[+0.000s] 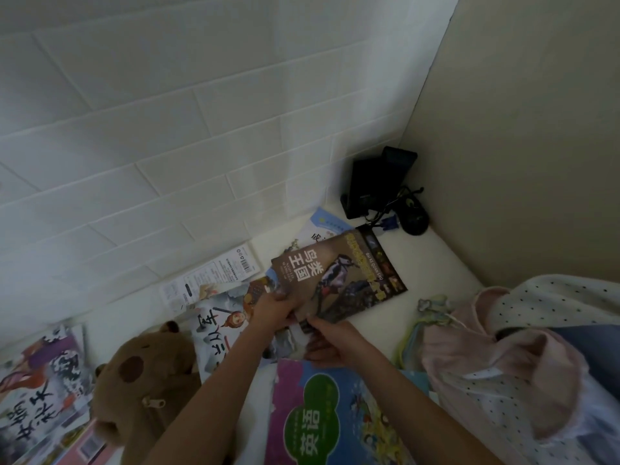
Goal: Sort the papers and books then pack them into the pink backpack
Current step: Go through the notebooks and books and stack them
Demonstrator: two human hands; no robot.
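The bird book (pixel 342 280) is dark brown with white lettering, a yellow title band and a black-and-white speckled bird touched with red. Just below it lies a book (pixel 322 417) with a magenta cover, a green cloud shape and blue cartoon scenery. Left of the bird book sits a brown plush toy (pixel 141 391) with a darker brown patch. To its right, the backpack (pixel 510 370) is pale pink, with white fabric dotted black.
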